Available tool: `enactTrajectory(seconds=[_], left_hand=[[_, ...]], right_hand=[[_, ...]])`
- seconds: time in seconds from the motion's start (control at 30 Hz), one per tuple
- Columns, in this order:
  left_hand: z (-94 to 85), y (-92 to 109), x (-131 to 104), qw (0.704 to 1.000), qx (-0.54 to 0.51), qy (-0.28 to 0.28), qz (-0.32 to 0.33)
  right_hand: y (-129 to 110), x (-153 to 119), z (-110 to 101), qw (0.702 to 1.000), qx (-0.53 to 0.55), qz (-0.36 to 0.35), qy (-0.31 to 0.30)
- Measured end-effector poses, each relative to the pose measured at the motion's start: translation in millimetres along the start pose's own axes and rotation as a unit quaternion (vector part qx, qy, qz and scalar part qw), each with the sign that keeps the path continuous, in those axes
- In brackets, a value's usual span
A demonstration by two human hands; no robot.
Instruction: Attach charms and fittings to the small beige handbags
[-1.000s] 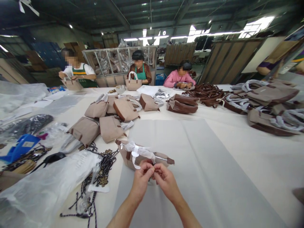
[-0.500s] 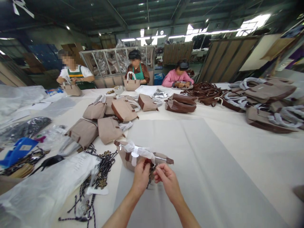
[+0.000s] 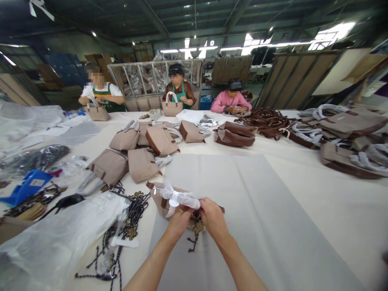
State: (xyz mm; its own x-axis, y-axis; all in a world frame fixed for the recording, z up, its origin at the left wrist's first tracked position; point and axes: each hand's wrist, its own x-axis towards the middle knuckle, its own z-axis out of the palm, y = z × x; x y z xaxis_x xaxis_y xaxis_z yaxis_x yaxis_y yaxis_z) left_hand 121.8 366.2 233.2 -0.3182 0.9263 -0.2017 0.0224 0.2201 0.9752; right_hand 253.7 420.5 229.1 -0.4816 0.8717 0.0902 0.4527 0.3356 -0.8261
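Observation:
A beige bag (image 3: 157, 199) with brown trim lies on the grey sheet (image 3: 242, 226), its handle (image 3: 184, 199) wrapped in white paper. At the bag's front, my left hand (image 3: 181, 220) has its fingers closed near the handle's lower end; what they grip is hidden. My right hand (image 3: 212, 216) is closed on the right end of the wrapped handle. Between and below my hands hangs a black cord charm (image 3: 198, 227) with a bronze-coloured flower, its cord ends trailing over the sheet.
Black cord charms (image 3: 133, 214) lie left of the bag, beside clear plastic (image 3: 60, 238) and a blue holder (image 3: 28, 186). Several beige bags (image 3: 142, 165) are beyond. Brown straps (image 3: 266, 121) and more bags (image 3: 348, 121) lie at right. Three people sit across the table.
My right hand has moved up onto the wrapped handle. The flower charm now hangs in plain sight below my hands. The view has shifted slightly.

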Motion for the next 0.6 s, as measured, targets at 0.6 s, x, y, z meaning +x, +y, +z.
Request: enactTrajectory(seconds=[0.6], left_hand=[[-17.0, -34, 1, 0.969, 0.243, -0.032, 0.038]], right_hand=[[2, 14, -18, 0.986, -0.023, -0.075, -0.145]])
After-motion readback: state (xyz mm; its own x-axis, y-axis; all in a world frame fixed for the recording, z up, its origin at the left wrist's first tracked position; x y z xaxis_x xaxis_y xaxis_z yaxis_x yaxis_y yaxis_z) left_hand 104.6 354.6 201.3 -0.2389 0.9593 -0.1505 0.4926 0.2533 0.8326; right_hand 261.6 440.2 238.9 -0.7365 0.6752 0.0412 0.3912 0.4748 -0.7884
